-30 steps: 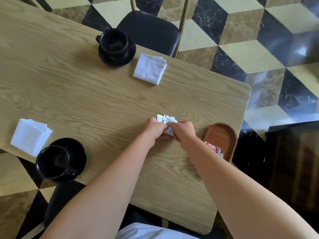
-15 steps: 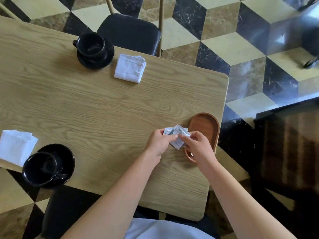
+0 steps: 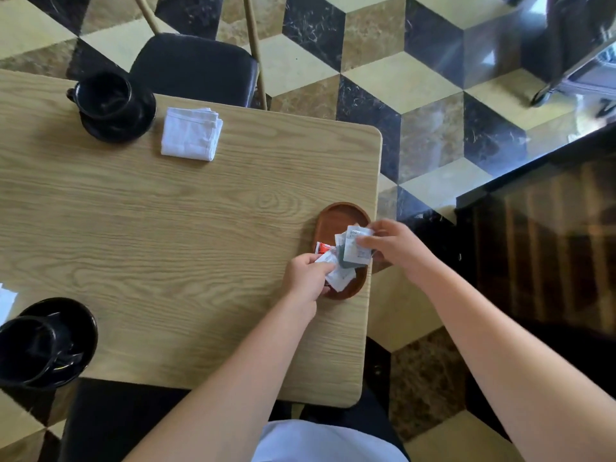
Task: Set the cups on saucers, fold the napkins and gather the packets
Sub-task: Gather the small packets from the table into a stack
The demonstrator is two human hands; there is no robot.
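Both hands hold a bunch of small white and grey packets (image 3: 351, 253) over the brown oval wooden tray (image 3: 336, 215) at the table's right edge. My left hand (image 3: 308, 283) pinches the lower packets; my right hand (image 3: 396, 246) grips the upper ones. A red and white packet (image 3: 322, 248) lies in the tray. One black cup (image 3: 103, 95) stands on its black saucer (image 3: 143, 120) at the far left, with a folded white napkin (image 3: 191, 134) beside it. A second black cup (image 3: 25, 350) sits on a saucer (image 3: 75, 315) at the near left, next to a napkin (image 3: 5, 303) cut off by the frame.
The light wooden table (image 3: 166, 228) ends just right of the tray. A black padded chair (image 3: 195, 66) stands at the far side and another chair seat (image 3: 110, 421) at the near side. The floor is patterned tile; a dark cabinet (image 3: 540, 245) rises at the right.
Both hands have carried the bunch of packets from the table's middle rightward to above the tray. The view has shifted with them.
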